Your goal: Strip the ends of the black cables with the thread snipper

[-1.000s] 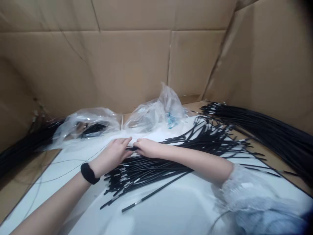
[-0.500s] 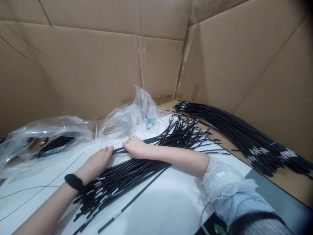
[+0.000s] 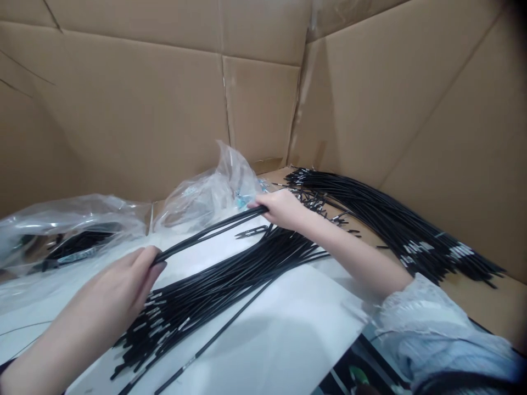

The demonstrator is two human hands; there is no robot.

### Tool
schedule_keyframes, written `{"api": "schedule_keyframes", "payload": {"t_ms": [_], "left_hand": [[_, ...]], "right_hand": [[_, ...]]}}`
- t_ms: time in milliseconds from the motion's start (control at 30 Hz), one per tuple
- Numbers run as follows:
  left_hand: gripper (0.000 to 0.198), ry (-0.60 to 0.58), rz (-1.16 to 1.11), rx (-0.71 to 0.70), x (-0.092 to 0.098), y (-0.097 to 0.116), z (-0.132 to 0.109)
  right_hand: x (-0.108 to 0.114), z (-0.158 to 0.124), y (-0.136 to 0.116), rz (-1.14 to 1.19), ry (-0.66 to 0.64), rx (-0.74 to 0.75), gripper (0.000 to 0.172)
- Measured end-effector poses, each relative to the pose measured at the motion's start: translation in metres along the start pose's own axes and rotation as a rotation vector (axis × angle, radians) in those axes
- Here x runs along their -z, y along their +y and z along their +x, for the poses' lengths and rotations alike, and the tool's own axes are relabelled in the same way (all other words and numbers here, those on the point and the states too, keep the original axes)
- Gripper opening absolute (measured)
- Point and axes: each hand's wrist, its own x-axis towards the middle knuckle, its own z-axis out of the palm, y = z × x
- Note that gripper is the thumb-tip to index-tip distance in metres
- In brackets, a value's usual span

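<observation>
A few long black cables [image 3: 206, 233] are lifted off the white table [image 3: 296, 334], stretched between my two hands. My left hand [image 3: 119, 280] grips their near end, fingers closed round them. My right hand [image 3: 280, 208] holds their far end, fingers wrapped. Beneath them a loose pile of black cables [image 3: 214, 288] with silver-marked ends lies slanting across the table. A small black clip-like tool [image 3: 251, 231] lies on the table below the lifted cables.
A long bundle of black cables [image 3: 391, 219] lies along the right cardboard wall [image 3: 432, 109]. Two clear plastic bags [image 3: 206, 195] [image 3: 69, 230] sit at the back, the left one holding dark parts. Cardboard walls close in the back and sides.
Both hands were resting on the pile, close together. They have moved apart and lifted a few cables off it, the right hand going back and right, the left coming nearer.
</observation>
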Motion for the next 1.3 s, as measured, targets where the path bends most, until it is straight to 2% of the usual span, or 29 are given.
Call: {"api": "schedule_keyframes", "payload": {"t_ms": [100,167,233,267,333,367,467,500,533,633,733,933,1000,1133,1233,1300], "left_hand": [[0.051,-0.03,0.092,0.051,0.005,-0.014,-0.007],[0.065,-0.1,0.045,0.059,-0.002,-0.016,-0.014],[0.086,-0.156,-0.039,0.001,-0.019,-0.004,-0.023],[0.092,-0.208,-0.062,-0.078,-0.031,0.007,-0.026],[0.109,-0.25,-0.035,-0.167,-0.054,0.032,-0.029],[0.111,-0.258,-0.009,-0.173,-0.063,0.044,-0.029],[0.082,-0.208,0.007,-0.184,-0.078,0.067,-0.024],[0.072,-0.194,0.014,-0.169,-0.079,0.069,-0.021],[0.065,-0.192,0.025,-0.149,-0.078,0.07,-0.018],[0.056,-0.24,0.064,-0.102,-0.075,0.066,-0.009],[0.049,-0.265,0.074,-0.107,-0.076,0.057,0.001],[0.039,-0.243,0.106,-0.1,-0.082,0.042,0.025],[0.039,-0.215,0.108,-0.099,-0.086,0.038,0.031],[0.036,-0.165,0.076,-0.099,-0.096,0.03,0.033],[0.039,-0.116,0.053,-0.069,-0.102,0.029,0.031],[0.043,-0.105,0.056,-0.042,-0.103,0.031,0.03]], "right_hand": [[0.03,-0.012,0.007,-0.131,0.278,0.004,0.019],[0.051,-0.023,0.01,-0.26,0.436,-0.04,0.027],[0.065,-0.037,0.011,-0.351,0.514,-0.068,0.032],[0.068,-0.046,0.01,-0.371,0.523,-0.06,0.033],[0.064,-0.065,0.004,-0.349,0.466,0.015,0.032],[0.057,-0.076,0.0,-0.311,0.408,0.071,0.031],[0.023,-0.105,-0.006,-0.158,0.232,0.136,0.02],[0.011,-0.113,-0.006,-0.091,0.137,0.123,0.014],[0.0,-0.118,-0.006,-0.036,0.074,0.07,0.014],[-0.019,-0.122,-0.002,0.044,-0.113,-0.107,0.024],[-0.021,-0.11,0.0,0.058,-0.216,-0.188,0.027],[-0.026,-0.06,0.011,-0.014,-0.184,-0.077,0.029],[-0.035,-0.034,0.019,-0.003,-0.199,-0.036,0.035],[-0.059,0.019,0.029,0.016,-0.278,-0.007,0.027],[-0.077,0.044,0.03,0.025,-0.338,0.009,0.02],[-0.087,0.052,0.03,0.034,-0.368,0.015,0.023]]}}
